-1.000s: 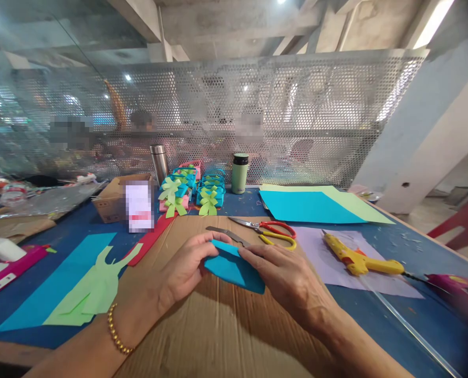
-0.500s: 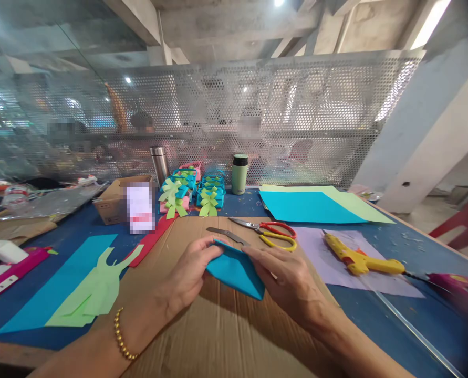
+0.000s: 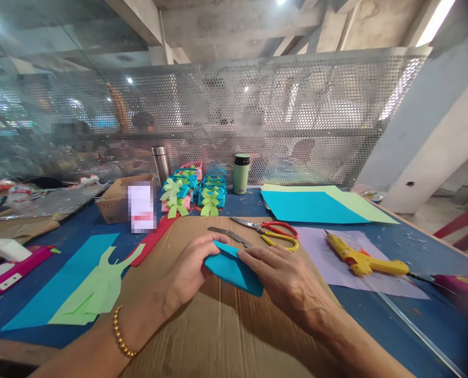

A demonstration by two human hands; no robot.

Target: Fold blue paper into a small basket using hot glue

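A folded piece of blue paper is held up between both hands above a brown cardboard sheet. My left hand, with a gold bead bracelet at the wrist, is closed on its left end. The fingers of my right hand press on its upper right edge. Just beyond the hands lie scissors with one red and one yellow handle, beside a flat metal blade. Part of the paper's underside is hidden by the fingers.
On the right, a yellow glue gun rests on purple paper. Blue sheets lie behind it. Small blue baskets with green bows stand at the back near a green tumbler. Green cut pieces lie left.
My right fingers have shifted left along the paper's upper edge. The paper is tilted and bent more, its lower face showing narrower. The left hand keeps its grip.
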